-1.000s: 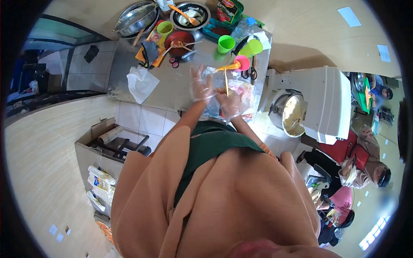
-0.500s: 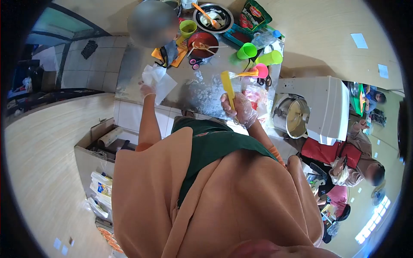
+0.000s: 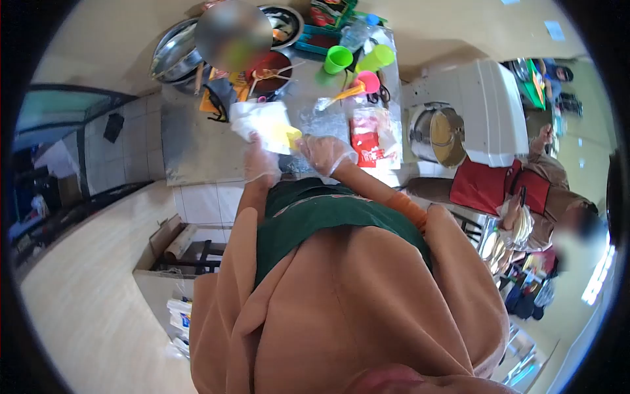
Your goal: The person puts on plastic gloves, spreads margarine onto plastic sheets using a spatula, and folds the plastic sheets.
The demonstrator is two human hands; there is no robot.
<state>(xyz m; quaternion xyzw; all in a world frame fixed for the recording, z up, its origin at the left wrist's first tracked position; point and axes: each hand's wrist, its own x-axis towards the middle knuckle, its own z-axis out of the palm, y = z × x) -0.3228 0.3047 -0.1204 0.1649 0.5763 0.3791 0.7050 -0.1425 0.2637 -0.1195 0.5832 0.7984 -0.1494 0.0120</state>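
Both my hands wear clear plastic gloves and are close together over the near edge of the metal table (image 3: 190, 157). My left hand (image 3: 261, 163) grips white tissue paper (image 3: 259, 121), which is spread out above the table. My right hand (image 3: 325, 152) is closed on a yellow spatula (image 3: 287, 136), whose yellow part lies against the right side of the tissue. The handle is mostly hidden in my glove. Beyond the tissue stands a red bowl (image 3: 281, 82) with utensils across it.
Green cups (image 3: 337, 60), a pink cup (image 3: 367, 82) with an orange-handled brush (image 3: 344, 95), and a red-and-white packet (image 3: 365, 139) are on the table. Metal bowls (image 3: 174, 56) stand at the back left. A mixer (image 3: 489, 111) with its bowl is at right; people are beyond it.
My left hand has moved right with the tissue, and my right hand has moved left with the spatula. Tissue and spatula now meet. The view has shifted as well.
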